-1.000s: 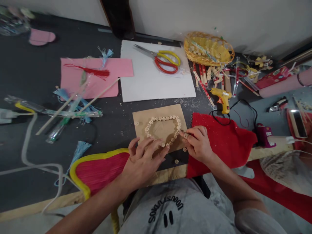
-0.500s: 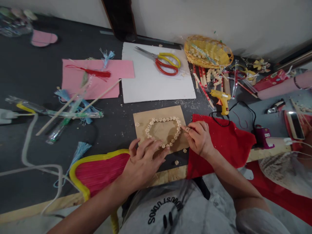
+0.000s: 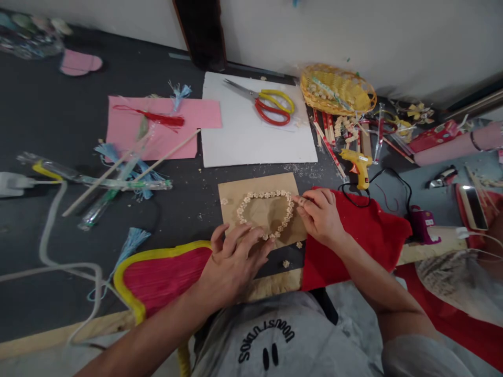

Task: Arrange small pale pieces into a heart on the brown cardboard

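Observation:
A rough heart-shaped loop of small pale flower-like pieces [image 3: 290,212] lies on a brown sheet of card [image 3: 257,183]. My left hand [image 3: 236,254] rests over the loop's lower left edge, fingers spread, with the fingertips touching the pieces. At the loop's right side is my right hand [image 3: 320,213], its fingers curled and the index finger and thumb close together by the pieces. Whatever those fingers pinch, if anything, is too small to make out. Loose flower pieces lie nearby, one on the card [image 3: 224,201] and another flower piece [image 3: 286,264] near the table's front edge.
Red cloth [image 3: 353,235] lies under my right forearm. Behind it are a yellow glue gun [image 3: 359,165] with a black cord and a woven basket [image 3: 340,90]. Scissors [image 3: 271,104] rest on a white board [image 3: 251,149]. Sticks, tassels and a white cable [image 3: 49,230] spread leftward.
The whole view has shifted slightly. Both hands stay at the loop in nearly the same pose, and the loop keeps its place on the card.

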A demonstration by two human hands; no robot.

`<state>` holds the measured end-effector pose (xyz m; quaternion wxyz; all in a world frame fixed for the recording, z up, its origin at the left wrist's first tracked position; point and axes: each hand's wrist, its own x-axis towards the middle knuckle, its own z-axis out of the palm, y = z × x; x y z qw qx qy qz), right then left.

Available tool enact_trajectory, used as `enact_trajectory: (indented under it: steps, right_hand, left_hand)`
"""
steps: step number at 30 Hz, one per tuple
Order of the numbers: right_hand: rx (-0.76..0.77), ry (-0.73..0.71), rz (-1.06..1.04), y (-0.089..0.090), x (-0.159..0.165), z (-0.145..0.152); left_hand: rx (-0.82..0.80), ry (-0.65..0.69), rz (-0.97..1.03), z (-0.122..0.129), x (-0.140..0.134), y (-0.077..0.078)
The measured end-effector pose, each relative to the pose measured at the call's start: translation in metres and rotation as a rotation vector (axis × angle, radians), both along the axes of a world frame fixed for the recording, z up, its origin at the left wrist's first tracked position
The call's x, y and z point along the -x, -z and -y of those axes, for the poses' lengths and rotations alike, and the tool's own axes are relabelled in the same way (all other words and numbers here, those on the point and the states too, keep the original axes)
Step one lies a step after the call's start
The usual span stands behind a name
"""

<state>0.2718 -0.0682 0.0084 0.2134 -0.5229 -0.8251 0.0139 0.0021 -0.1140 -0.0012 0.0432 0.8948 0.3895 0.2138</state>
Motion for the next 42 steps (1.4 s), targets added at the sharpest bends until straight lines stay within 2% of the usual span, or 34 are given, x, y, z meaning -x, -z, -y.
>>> enact_trajectory:
  steps: [10, 18, 25, 35, 42]
  right_hand:
    - [0.075, -0.011, 0.034, 0.000, 0.011, -0.021]
    - [0.073, -0.002, 0.001, 0.000, 0.012, -0.021]
    - [0.064, -0.088, 0.034, -0.003, 0.022, -0.022]
    - [0.100, -0.078, 0.057, 0.003, 0.026, -0.022]
    - [0.073, -0.097, 0.040, 0.000, 0.026, -0.024]
  left_hand:
    - [-0.016, -0.001, 0.039, -0.001, -0.001, -0.001]
    - [-0.009, -0.014, 0.036, 0.000, -0.001, 0.000]
    - [0.013, -0.010, 0.048, 0.001, -0.001, 0.001]
    - [-0.019, -0.007, 0.050, -0.002, -0.002, -0.001]
    - [-0.045, -0.021, 0.060, -0.002, -0.004, -0.003]
